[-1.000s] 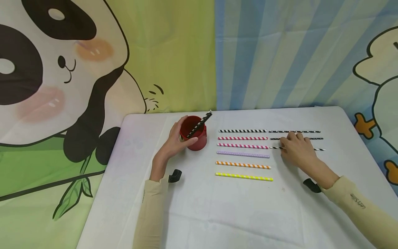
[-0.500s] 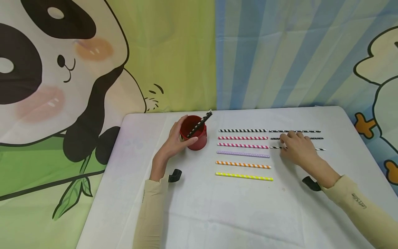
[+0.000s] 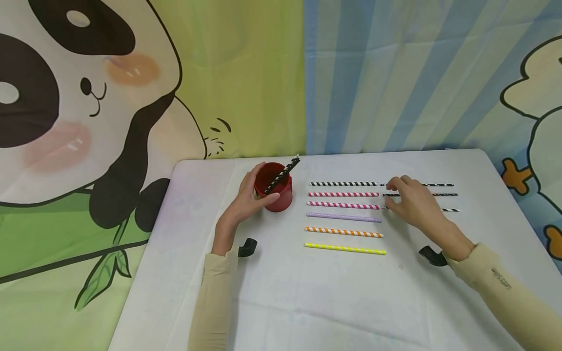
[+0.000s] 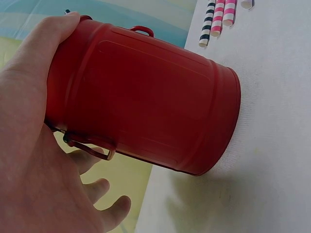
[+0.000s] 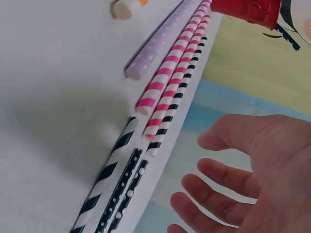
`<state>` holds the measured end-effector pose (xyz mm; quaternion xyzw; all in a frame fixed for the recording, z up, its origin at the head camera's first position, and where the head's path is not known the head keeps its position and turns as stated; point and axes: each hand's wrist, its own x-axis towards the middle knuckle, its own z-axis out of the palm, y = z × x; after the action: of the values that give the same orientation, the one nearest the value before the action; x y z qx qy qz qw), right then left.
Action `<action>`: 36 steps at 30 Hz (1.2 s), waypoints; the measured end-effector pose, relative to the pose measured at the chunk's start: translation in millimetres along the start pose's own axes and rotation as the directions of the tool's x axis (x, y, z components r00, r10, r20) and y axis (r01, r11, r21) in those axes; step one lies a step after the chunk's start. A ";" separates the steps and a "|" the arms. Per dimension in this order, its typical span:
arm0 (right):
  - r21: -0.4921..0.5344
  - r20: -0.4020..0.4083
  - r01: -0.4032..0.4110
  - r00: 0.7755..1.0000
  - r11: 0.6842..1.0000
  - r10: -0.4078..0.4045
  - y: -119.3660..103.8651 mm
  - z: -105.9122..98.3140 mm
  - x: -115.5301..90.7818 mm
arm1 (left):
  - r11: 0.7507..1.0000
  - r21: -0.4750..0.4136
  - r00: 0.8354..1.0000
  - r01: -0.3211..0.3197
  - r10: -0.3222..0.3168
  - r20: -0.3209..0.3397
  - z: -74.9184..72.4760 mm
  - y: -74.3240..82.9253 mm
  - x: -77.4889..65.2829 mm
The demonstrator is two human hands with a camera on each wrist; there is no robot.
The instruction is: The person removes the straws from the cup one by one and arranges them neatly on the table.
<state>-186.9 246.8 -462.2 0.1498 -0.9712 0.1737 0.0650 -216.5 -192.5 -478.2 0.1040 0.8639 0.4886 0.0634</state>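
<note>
My left hand [image 3: 243, 200] grips a small red bucket [image 3: 283, 201] at its rim, with the thumb on the near side in the head view. A black straw with white marks [image 3: 283, 175] leans out of it. My right hand [image 3: 414, 202], its fingers bent and parted with nothing between them, hovers over black-and-white paper straws: a dotted one [image 5: 126, 196], a finely dotted one [image 5: 119, 189] and a striped one [image 5: 109, 167]. To their left lie black-striped [image 3: 342, 184], red-striped [image 3: 342, 194], pink-striped [image 3: 342, 205], lavender dotted [image 3: 342, 217], orange-striped [image 3: 342, 232] and yellow [image 3: 344, 248] straws.
A white cloth [image 3: 351, 302] covers the table. Behind its far edge hangs a printed backdrop [image 3: 254, 87] with a panda and blue stripes. A black curved piece [image 3: 247, 247] sits at the left wrist, another black piece [image 3: 433, 256] at the right.
My right hand has lifted a little and shifted slightly left and away, its thumb and fingers spreading apart. The left hand and bucket have stayed put.
</note>
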 end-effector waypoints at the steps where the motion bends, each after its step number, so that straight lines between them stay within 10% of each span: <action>1: 0.026 0.001 -0.013 1.000 1.000 0.013 -1.8 0.1 1.4 | 1.000 0.000 1.000 0.000 0.000 0.000 0.0 0.0 0.0; 24: 0.565 -0.048 -0.108 0.986 0.818 0.163 -57.6 28.2 35.2 | 1.000 0.002 1.000 -0.008 0.008 -0.003 -0.4 1.4 -0.4; 36: 0.781 0.042 -0.146 0.982 0.607 0.182 -103.2 44.0 57.6 | 1.000 0.005 1.000 -0.010 0.010 0.003 -1.2 1.1 -1.2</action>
<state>-212.3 123.3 -460.0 0.0702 -0.8075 0.5857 -0.0025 -215.5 -193.2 -476.7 0.1091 0.8646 0.4866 0.0620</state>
